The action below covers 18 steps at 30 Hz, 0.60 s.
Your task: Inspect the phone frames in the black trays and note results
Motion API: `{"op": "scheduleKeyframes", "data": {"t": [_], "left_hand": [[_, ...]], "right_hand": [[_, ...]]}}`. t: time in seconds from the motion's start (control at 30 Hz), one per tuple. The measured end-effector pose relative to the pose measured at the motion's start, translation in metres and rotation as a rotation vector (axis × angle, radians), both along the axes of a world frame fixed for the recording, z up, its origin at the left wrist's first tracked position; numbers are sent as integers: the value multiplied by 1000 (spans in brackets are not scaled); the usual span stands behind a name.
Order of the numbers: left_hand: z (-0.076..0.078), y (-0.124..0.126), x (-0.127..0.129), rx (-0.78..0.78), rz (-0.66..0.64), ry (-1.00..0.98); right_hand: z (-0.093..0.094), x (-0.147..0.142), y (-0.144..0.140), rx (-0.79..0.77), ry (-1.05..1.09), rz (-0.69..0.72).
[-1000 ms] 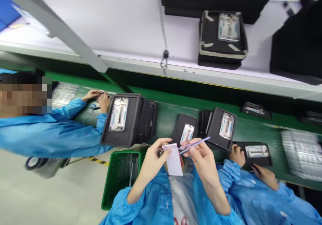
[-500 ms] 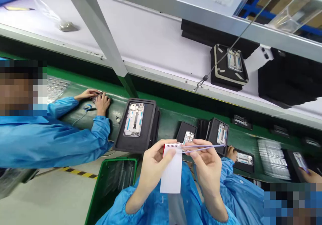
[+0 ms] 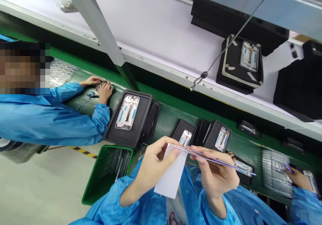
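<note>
My left hand [image 3: 156, 166] pinches a white paper sheet [image 3: 168, 181] near its top, thumb on the front face. A row of small dark red dots [image 3: 177, 147] runs along the sheet's upper edge. In my right hand [image 3: 217, 174] is a thin purple pair of tweezers [image 3: 233, 167], gripped between thumb and fingers. Its tips are at the right end of the dotted edge; whether they hold a dot is too small to tell. Beyond my hands, a metal phone frame [image 3: 186, 137] rests on a black foam tray [image 3: 179, 128].
At left, stacked black trays [image 3: 137, 134] carry another phone frame [image 3: 127, 112]. A green bin [image 3: 88, 181] stands below. A co-worker's blue sleeve [image 3: 62, 124] is at left, another's hand [image 3: 299, 178] at right. A hook [image 3: 198, 80] hangs from a cable before the shelf.
My view has shifted. The sheet has tilted, its lower end swinging left. The tweezers have turned, their back end now lower right, and their legs look closer together.
</note>
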<state>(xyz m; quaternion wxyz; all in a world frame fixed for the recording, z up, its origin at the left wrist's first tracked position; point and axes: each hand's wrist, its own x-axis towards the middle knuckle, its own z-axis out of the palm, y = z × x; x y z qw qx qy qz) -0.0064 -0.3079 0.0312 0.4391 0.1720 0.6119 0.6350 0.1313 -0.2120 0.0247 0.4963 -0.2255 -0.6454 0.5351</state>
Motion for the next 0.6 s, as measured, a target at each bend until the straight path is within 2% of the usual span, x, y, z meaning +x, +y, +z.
{"op": "scheduleKeyframes", "data": {"t": [0.2,0.47,0.6], "left_hand": [[6,1,1,18,-7,4],[12,-1,-3,31,5,148],[16,-2,-3,56,38,214]], "right_hand": [[1,0,-2,37,-29,-59],[8,-2,1,104,9,-57],[9,1,5,161,57,1]]}}
